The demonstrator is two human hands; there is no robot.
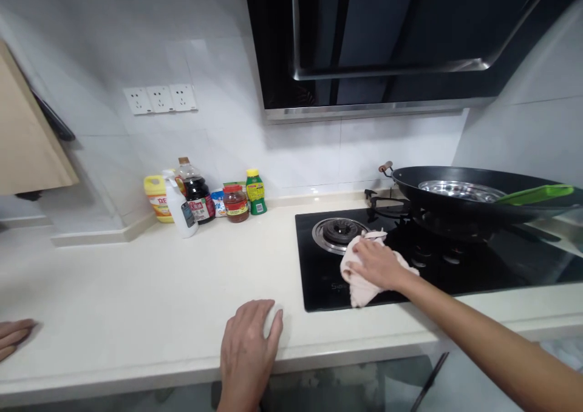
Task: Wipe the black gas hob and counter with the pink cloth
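Note:
My right hand [380, 265] presses a pale pink cloth [362, 290] onto the black glass gas stove [323, 287], just in front of the left burner [340, 233]. Its fingers curl over the bunched fabric, and part of the cloth is hidden beneath the palm. Near the front edge of the white countertop [150, 303], my left hand [250, 342] rests with nothing in it. Its fingers bend slightly and the thumb stands apart.
On the stove's right sits a large black wok [455, 209] holding a shiny metal piece [460, 189] and a green-handled utensil [537, 193]. A range hood [387, 36] hangs above. Bottles, including a white spray bottle [180, 209], line the wall. Another person's hand [14, 336] lies at far left.

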